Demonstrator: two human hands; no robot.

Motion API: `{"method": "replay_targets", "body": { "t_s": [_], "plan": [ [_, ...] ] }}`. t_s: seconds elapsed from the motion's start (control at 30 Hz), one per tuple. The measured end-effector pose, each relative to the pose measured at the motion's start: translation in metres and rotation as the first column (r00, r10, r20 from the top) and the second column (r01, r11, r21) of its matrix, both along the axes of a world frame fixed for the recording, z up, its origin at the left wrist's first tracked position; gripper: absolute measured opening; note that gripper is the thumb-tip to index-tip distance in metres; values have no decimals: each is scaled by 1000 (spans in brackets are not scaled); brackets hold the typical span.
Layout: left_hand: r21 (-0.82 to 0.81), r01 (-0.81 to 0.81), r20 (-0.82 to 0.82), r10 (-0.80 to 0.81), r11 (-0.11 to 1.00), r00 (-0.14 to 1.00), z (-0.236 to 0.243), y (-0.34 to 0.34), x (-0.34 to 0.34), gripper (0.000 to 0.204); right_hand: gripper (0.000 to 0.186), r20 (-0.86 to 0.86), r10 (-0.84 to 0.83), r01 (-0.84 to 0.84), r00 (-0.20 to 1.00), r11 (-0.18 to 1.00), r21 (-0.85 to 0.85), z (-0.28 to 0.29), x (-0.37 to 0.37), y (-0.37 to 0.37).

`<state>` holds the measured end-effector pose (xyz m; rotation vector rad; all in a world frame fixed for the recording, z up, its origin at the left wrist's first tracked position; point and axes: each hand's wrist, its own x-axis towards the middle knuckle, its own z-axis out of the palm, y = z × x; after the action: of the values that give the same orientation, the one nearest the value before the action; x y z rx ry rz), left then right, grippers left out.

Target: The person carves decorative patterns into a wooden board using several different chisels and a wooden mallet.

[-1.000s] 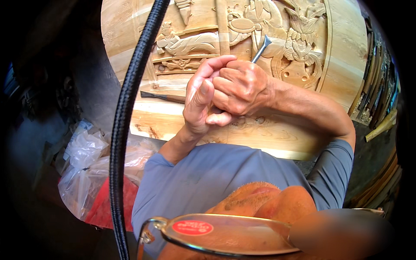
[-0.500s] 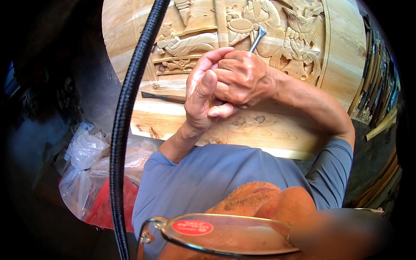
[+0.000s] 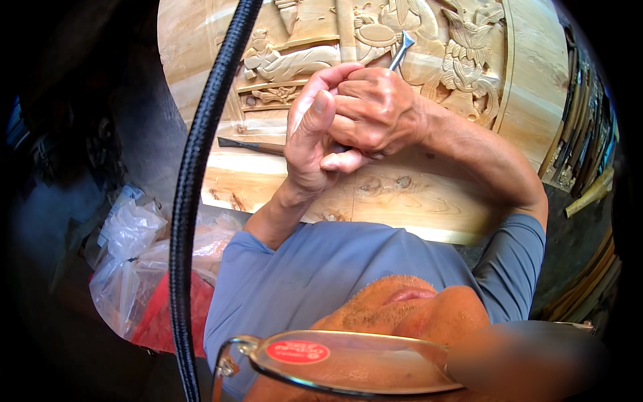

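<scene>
Near twelve o'clock we saw two hands pressed together: the right hand [image 3: 378,110] fisted around one chisel [image 3: 403,49], the left hand [image 3: 307,137] cupped against it; whether that gripped anything, we couldn't tell. One carved panel [image 3: 536,80] beneath was cut off. A second tool [image 3: 244,145], ten o'clock, lay partly hidden.

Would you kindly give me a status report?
Right hand gripping flared chisel. Left hand cupped alongside. Carved relief panel beneath; second chisel lying by left hand.
</scene>
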<state>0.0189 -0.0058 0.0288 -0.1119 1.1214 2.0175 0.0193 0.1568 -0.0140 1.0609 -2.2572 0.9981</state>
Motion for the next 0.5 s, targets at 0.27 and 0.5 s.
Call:
{"method": "replay_targets", "body": {
  "t_s": [0.27,0.5],
  "plan": [
    [-28,-4,-8,4,1000,1000,1,1,1,84,53,-30,14,-14,999,1000,19,-1,0,0],
    [-12,-4,-40,3,1000,999,-2,0,-1,83,54,-37,6,-6,999,1000,18,1,0,0]
  ]
}}
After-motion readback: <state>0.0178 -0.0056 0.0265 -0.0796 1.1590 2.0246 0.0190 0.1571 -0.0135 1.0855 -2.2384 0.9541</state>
